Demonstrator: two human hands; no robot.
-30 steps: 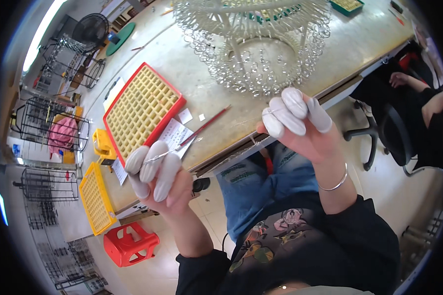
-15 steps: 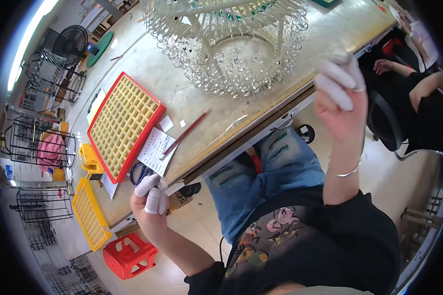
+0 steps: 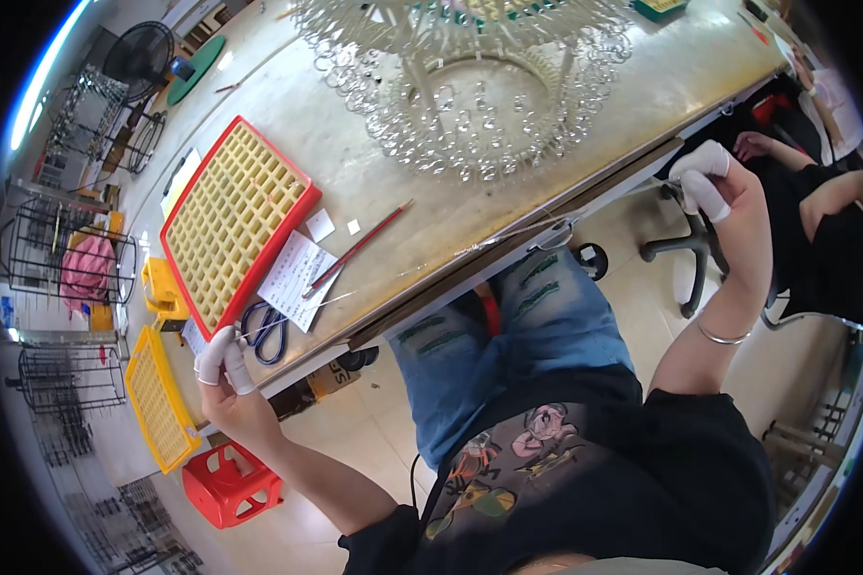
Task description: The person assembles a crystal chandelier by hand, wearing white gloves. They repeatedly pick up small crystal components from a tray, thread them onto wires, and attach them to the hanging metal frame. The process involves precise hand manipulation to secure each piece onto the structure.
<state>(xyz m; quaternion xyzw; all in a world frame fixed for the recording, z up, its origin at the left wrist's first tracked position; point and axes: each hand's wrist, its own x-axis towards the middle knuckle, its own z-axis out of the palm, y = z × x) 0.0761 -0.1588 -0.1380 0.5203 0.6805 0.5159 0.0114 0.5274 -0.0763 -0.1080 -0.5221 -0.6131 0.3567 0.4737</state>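
Both hands are well apart, each wearing white finger covers. The left hand has its fingertips pinched together on one end of a thin, clear strand; the right hand pinches the other end. The strand runs between them along the near edge of the table. Just beyond the left fingertips lie dark-handled scissors, and past these a written paper sheet with a red pencil across its edge. A red-rimmed tray with a pale yellow grid lies beyond the left hand. A pale frame hung with clear pieces stands beyond and between both hands.
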